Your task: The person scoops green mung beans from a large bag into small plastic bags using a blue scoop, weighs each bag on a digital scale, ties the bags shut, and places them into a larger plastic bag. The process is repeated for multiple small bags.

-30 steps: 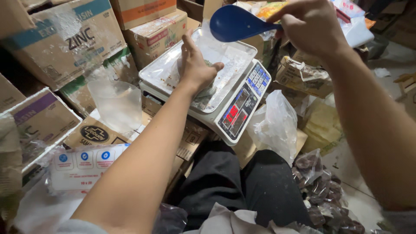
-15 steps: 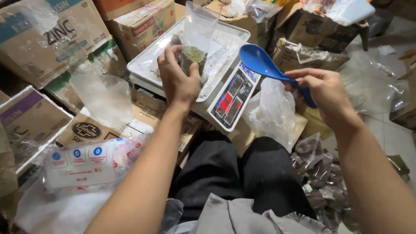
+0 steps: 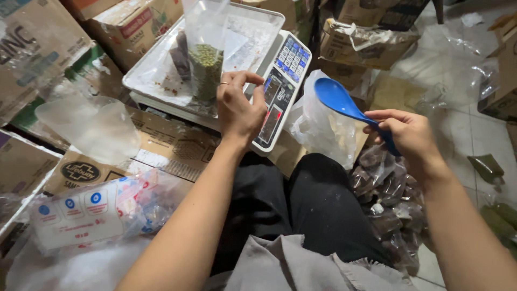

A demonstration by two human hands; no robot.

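Left hand (image 3: 237,110): fingers curled at the near edge of the scale tray (image 3: 145,81), fingertips at the base of a clear plastic bag (image 3: 205,51); whether they pinch the bag or only touch it cannot be told.

Clear plastic bag: stands upright on the tray, near its front edge, its lower part filled with small green beans, its upper part empty and open.

Digital scale (image 3: 280,91): white, metal tray on top, blue keypad and lit red display on the sloped front panel, just right of the left hand.

Right hand (image 3: 409,134): closed around the handle of a blue plastic scoop (image 3: 339,99), held in the air well right of the scale, bowl pointing toward it.

Surroundings: thin white plastic bag (image 3: 318,124) between scale and scoop; bags of dark brown pieces (image 3: 388,188) below the right hand; cardboard boxes (image 3: 134,21) behind and left of the scale; pack of white packets with blue dots (image 3: 81,213) at lower left; empty clear bag (image 3: 91,126) above it; person's black trousers (image 3: 307,205) at centre.
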